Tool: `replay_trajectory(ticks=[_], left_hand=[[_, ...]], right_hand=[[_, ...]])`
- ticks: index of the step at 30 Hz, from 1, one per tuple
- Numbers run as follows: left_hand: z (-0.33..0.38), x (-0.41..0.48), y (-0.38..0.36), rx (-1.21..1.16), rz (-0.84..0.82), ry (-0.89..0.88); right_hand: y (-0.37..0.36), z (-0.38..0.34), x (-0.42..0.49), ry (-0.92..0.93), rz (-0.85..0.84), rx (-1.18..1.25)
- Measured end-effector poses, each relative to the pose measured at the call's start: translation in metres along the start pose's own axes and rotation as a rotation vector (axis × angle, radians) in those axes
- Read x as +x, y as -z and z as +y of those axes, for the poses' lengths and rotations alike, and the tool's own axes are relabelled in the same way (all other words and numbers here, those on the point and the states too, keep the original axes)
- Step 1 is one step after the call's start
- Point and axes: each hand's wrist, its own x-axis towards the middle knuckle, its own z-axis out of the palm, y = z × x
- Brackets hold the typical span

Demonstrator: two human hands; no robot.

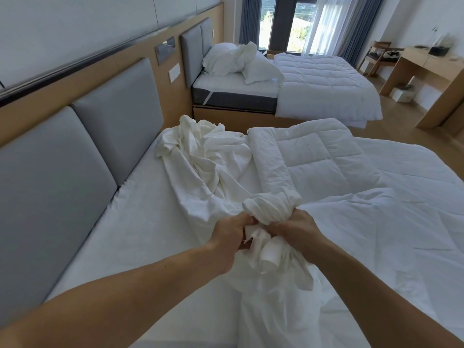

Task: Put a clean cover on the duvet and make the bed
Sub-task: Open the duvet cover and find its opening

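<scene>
The left hand [232,238] and right hand [295,228] sit close together, both clenched around a bunched twist of white duvet cover [200,159] that wraps one corner of the quilted white duvet [313,156]. The rest of the cover trails crumpled toward the grey headboard [95,136]. The duvet lies partly folded across the bed [125,222]. A second bed [326,81] beyond carries heaped pillows [226,59].

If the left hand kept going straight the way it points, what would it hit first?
The left hand would meet the bunched cover it grips, right in front of it. Beyond that probably lies the folded duvet, though depth is hard to judge.
</scene>
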Motion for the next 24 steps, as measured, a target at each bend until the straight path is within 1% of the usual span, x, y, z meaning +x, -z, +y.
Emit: replay_trajectory(ticks=[2,3,6,10,11,12,13,14,15,16,17,19,21,24], left_hand=[[-0.002,0.004,0.014,0.12,0.069,-0.015],[-0.003,0.005,0.02,0.194,0.052,0.004],[-0.01,0.005,0.035,0.493,-0.127,0.11],[-0.003,0.008,0.043,1.069,-0.405,0.234],[0.001,0.01,0.042,1.203,-0.443,0.225],[0.006,0.013,0.04,1.328,-0.426,0.162],[0.011,0.017,0.037,1.424,-0.364,0.038],[0.015,0.02,0.033,1.467,-0.281,-0.132],[0.018,0.02,0.026,1.448,-0.221,-0.301],[0.02,0.02,0.018,1.401,-0.203,-0.437],[0.021,0.019,0.01,1.365,-0.212,-0.528],[0.02,0.022,-0.002,1.349,-0.219,-0.623],[0.018,0.03,-0.007,1.346,-0.187,-0.681],[0.016,0.043,-0.007,1.472,-0.229,-0.793]], right_hand=[[0.005,-0.001,0.003,-0.019,0.009,-0.03],[0.009,-0.001,0.005,-0.03,0.003,-0.032],[0.019,0.0,0.007,-0.042,-0.087,0.037],[0.029,0.006,0.006,-0.063,-0.223,0.103],[0.03,0.008,0.006,-0.063,-0.237,0.119],[0.029,0.01,0.005,-0.061,-0.247,0.135],[0.029,0.011,0.004,-0.06,-0.251,0.152],[0.028,0.013,0.003,-0.057,-0.257,0.163],[0.027,0.015,0.003,-0.056,-0.263,0.173],[0.026,0.016,0.002,-0.052,-0.269,0.179],[0.025,0.017,0.002,-0.048,-0.274,0.182],[0.025,0.019,0.003,-0.053,-0.269,0.191],[0.028,0.019,0.001,-0.073,-0.273,0.212],[0.03,0.022,-0.006,-0.057,-0.304,0.15]])
